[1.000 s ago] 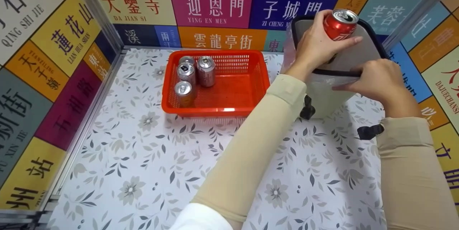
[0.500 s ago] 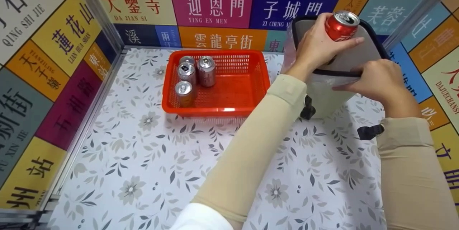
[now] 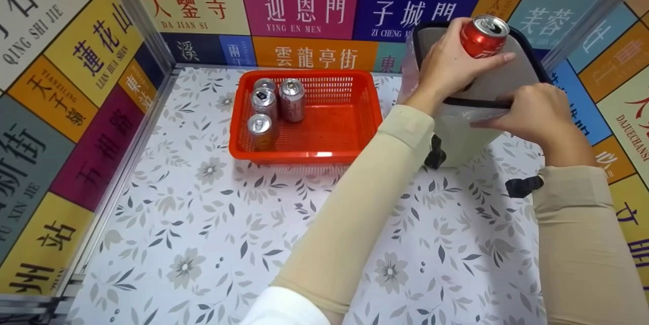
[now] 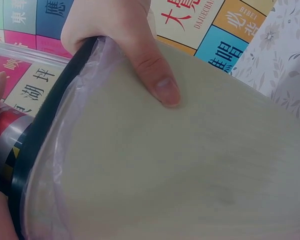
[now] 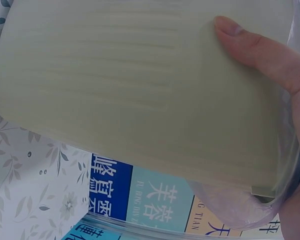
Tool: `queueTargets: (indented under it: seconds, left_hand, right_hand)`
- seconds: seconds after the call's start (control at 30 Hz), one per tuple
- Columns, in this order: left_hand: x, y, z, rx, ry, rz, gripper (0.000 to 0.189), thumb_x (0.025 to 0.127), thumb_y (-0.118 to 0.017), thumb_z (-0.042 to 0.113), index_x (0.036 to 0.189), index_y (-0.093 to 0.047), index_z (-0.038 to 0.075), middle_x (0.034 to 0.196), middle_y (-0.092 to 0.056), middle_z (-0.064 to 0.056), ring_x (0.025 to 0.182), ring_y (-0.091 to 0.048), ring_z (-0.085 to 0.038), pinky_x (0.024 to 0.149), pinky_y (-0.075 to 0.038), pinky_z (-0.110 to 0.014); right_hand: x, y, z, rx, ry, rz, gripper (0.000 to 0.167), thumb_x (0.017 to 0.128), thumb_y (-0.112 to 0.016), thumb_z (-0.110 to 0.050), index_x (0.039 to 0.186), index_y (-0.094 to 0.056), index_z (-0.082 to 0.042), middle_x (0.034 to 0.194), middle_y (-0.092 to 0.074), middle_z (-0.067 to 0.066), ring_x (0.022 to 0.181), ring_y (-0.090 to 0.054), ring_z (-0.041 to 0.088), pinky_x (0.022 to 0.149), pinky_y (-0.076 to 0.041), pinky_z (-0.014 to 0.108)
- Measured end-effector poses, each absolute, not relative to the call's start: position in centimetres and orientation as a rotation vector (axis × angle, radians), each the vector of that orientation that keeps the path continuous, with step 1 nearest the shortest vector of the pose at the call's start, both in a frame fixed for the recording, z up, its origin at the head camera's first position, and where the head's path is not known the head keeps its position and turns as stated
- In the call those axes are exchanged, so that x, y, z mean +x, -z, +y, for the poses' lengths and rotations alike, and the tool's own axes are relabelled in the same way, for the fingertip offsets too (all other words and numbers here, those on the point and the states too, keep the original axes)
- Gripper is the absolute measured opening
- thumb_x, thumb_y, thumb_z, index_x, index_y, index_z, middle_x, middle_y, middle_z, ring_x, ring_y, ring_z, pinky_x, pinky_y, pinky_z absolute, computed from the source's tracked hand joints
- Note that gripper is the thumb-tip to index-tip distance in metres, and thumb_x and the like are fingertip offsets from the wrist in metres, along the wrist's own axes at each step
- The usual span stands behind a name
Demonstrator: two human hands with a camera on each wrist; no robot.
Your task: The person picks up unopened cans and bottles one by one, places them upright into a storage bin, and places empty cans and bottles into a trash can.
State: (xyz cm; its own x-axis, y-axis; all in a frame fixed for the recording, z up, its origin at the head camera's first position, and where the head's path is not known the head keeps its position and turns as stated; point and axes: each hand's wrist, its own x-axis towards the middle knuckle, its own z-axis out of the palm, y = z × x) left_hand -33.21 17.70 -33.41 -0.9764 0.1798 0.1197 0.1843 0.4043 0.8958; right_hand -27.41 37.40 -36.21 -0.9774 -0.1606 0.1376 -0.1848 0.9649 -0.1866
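In the head view my left hand (image 3: 446, 59) grips a red soda can (image 3: 482, 45) by its side, above the mouth of a pale trash bin (image 3: 464, 137). The can's top faces up and its tab hole is open. My right hand (image 3: 537, 112) holds the bin's dark rim, its thumb (image 4: 162, 90) flat on the outer wall in the left wrist view. Fingers of that hand are hidden inside the bin. A thin translucent bag (image 5: 235, 202) is folded over the rim. What lies deep in the bin is out of sight.
A red plastic basket (image 3: 324, 156) stands left of the bin. Several upright cans, among them a front one (image 3: 260, 132), crowd its left side. The table is covered with a floral cloth (image 3: 203, 244). Panels with printed characters (image 3: 299, 10) wall the back and sides.
My left hand and the can have shifted very slightly down and to the right. The right hand, bin and basket have stayed in place.
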Motion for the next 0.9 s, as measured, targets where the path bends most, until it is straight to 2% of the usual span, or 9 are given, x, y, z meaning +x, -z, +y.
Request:
queueTargets:
  seconds: [0.2, 0.37, 0.73, 0.9]
  left_hand:
    - [-33.02, 33.35, 17.69, -0.341, 1.673, -2.633, 0.087, 0.079, -0.091, 0.056, 0.149, -0.044, 0.035, 0.130, -0.059, 0.023, 0.109, -0.055, 0.007, 0.089, -0.047, -0.012]
    - [-32.73, 33.27, 17.60, -0.326, 1.662, -2.647, 0.085, 0.079, -0.090, 0.059, 0.147, -0.044, 0.039, 0.124, -0.058, 0.025, 0.105, -0.055, 0.007, 0.087, -0.047, -0.012]
    - [-32.67, 33.32, 17.58, -0.330, 1.646, -2.659, 0.081, 0.079, -0.090, 0.060, 0.145, -0.046, 0.040, 0.123, -0.058, 0.027, 0.106, -0.055, 0.008, 0.089, -0.046, -0.011]
    - [-32.67, 33.36, 17.56, -0.336, 1.647, -2.653, 0.079, 0.080, -0.089, 0.059, 0.144, -0.048, 0.039, 0.124, -0.059, 0.026, 0.108, -0.055, 0.008, 0.090, -0.046, -0.011]
  right_hand:
    - [-27.44, 36.22, 37.49, 0.266, -0.290, -2.995, 0.060, 0.075, -0.092, -0.060, 0.084, -0.081, -0.002, 0.069, -0.072, 0.011, 0.077, -0.063, 0.037, 0.065, -0.039, 0.049]
    - [-27.39, 36.19, 37.55, 0.258, -0.286, -2.996, 0.064, 0.073, -0.092, -0.062, 0.081, -0.080, 0.000, 0.060, -0.066, 0.008, 0.075, -0.062, 0.038, 0.064, -0.040, 0.050]
    - [-27.26, 36.16, 37.44, 0.247, -0.304, -3.001, 0.064, 0.074, -0.091, -0.064, 0.080, -0.080, -0.001, 0.058, -0.064, 0.004, 0.073, -0.062, 0.036, 0.065, -0.039, 0.048]
    - [-27.17, 36.12, 37.43, 0.240, -0.304, -2.991, 0.064, 0.073, -0.092, -0.063, 0.074, -0.077, -0.001, 0.053, -0.058, 0.005, 0.070, -0.060, 0.035, 0.062, -0.038, 0.047]
